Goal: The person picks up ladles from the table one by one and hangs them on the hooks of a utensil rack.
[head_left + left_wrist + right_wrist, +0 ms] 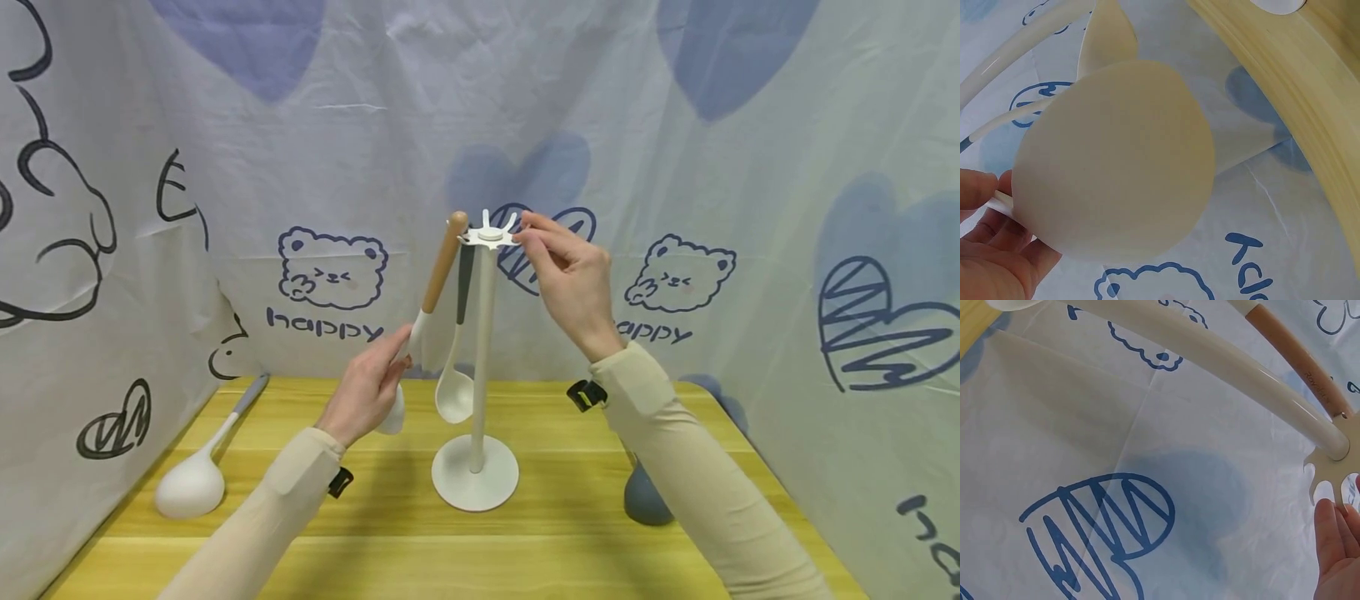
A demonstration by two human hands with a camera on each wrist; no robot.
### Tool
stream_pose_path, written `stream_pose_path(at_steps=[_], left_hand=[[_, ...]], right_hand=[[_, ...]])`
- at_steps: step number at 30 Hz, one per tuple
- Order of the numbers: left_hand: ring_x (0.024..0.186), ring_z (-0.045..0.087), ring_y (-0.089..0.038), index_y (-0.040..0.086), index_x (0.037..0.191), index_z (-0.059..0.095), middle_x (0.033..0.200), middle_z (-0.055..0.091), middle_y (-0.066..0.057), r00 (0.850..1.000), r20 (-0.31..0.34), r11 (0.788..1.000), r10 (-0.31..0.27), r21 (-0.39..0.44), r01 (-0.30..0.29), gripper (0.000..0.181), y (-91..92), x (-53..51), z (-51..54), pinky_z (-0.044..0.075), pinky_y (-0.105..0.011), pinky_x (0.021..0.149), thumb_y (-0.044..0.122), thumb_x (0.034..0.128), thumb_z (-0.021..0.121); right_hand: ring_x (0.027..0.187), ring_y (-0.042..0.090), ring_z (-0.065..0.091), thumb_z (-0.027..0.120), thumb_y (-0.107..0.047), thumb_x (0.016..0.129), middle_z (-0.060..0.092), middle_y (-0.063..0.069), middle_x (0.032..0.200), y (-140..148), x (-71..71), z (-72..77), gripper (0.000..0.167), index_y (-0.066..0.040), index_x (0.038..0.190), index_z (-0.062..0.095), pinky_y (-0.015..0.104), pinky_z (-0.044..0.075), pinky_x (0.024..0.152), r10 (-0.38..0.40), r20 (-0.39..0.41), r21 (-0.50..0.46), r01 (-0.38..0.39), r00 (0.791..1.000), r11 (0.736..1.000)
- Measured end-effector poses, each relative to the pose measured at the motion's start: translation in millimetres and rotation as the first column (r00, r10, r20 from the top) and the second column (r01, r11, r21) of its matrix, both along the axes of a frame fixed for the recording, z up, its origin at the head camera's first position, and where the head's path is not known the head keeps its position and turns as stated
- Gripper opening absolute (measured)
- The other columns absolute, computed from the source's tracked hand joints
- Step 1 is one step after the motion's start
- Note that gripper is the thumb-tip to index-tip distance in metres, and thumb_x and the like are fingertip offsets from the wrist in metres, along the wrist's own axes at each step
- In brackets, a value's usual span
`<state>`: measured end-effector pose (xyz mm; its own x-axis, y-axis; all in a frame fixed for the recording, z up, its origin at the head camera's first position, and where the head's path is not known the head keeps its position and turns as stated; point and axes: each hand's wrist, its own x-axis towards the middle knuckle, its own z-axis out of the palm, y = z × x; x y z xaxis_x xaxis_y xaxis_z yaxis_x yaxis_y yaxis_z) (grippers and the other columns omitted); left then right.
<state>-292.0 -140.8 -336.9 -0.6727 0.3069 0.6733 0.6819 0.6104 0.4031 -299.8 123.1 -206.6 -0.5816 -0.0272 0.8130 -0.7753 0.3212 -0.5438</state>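
My left hand (365, 387) grips the white shaft of a utensil with a wooden handle (442, 262), its top end beside the rack's hooks. In the left wrist view the utensil's broad white head (1116, 162) fills the middle, with the left fingers round its shaft. The white rack's hooked top (491, 236) is pinched at its right side by my right hand (566, 279); the right wrist view shows fingertips at the hooked disc (1338, 465). A white ladle with a dark grey handle (464, 287) hangs from the rack, left of the pole (482, 358).
The rack's round white base (475, 492) stands on the wooden table (405, 558). A white ladle with a grey handle (191, 486) lies at the left. At the right, a dark blue utensil head (647, 498) is partly behind the right forearm. Printed cloth (420, 125) hangs behind and at both sides.
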Motion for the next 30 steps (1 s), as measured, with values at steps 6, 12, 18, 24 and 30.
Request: stream_pose_path(at_steps=[6, 12, 18, 24, 30], left_hand=[[0.11, 0.065, -0.033, 0.014, 0.145, 0.046, 0.131, 0.061, -0.018, 1.0, 0.002, 1.0, -0.009, 0.004, 0.009, 0.055, 0.6, 0.8, -2.7, 0.056, -0.046, 0.092, -0.004, 0.0946, 0.057], [0.111, 0.064, -0.034, 0.011, 0.145, 0.046, 0.132, 0.06, -0.019, 1.0, -0.018, 1.0, -0.022, 0.005, 0.023, 0.055, 2.1, 1.1, -4.9, 0.055, -0.047, 0.094, -0.003, 0.094, 0.058], [0.113, 0.064, -0.033, 0.011, 0.145, 0.047, 0.133, 0.06, -0.018, 0.999, -0.017, 0.999, -0.039, 0.009, 0.039, 0.054, 4.1, 0.7, -5.7, 0.055, -0.045, 0.095, -0.003, 0.0937, 0.059], [0.109, 0.067, -0.035, 0.014, 0.144, 0.047, 0.127, 0.063, -0.017, 0.998, 0.01, 0.998, -0.064, 0.017, 0.063, 0.053, 6.6, 1.0, -6.7, 0.057, -0.043, 0.09, -0.002, 0.0951, 0.058], [0.105, 0.069, -0.033, 0.014, 0.142, 0.049, 0.122, 0.066, -0.017, 0.997, 0.028, 0.997, -0.074, 0.026, 0.073, 0.053, 9.3, 1.0, -7.7, 0.059, -0.043, 0.086, -0.002, 0.0934, 0.061]], right_hand=[[0.12, 0.013, 0.062, 0.063, -0.018, 0.097, 0.066, 0.006, 0.129, -1.2, 1.1, 0.6, 0.021, -0.002, 0.102, 0.075, 0.022, 0.053, 0.094, 0.005, -0.006, -0.001, -0.005, 1.0, 1.0], [0.12, 0.013, 0.062, 0.063, -0.017, 0.097, 0.066, 0.006, 0.129, -1.0, 1.5, 0.9, 0.021, -0.001, 0.102, 0.075, 0.023, 0.053, 0.095, 0.0, -0.006, -0.003, 0.0, 1.0, 1.0], [0.12, 0.013, 0.062, 0.063, -0.018, 0.097, 0.066, 0.005, 0.129, -0.7, 1.9, 0.4, 0.021, -0.001, 0.102, 0.075, 0.023, 0.053, 0.095, -0.003, -0.001, -0.007, 0.003, 1.0, 1.0], [0.12, 0.013, 0.063, 0.063, -0.017, 0.097, 0.066, 0.005, 0.129, -0.8, 1.8, 0.1, 0.021, -0.001, 0.102, 0.075, 0.022, 0.052, 0.095, 0.002, 0.0, -0.015, -0.002, 1.0, 1.0], [0.12, 0.014, 0.063, 0.063, -0.017, 0.097, 0.065, 0.008, 0.13, -1.7, 1.0, 0.2, 0.021, 0.0, 0.102, 0.075, 0.022, 0.052, 0.095, 0.012, 0.001, -0.024, -0.012, 1.0, 1.0]])
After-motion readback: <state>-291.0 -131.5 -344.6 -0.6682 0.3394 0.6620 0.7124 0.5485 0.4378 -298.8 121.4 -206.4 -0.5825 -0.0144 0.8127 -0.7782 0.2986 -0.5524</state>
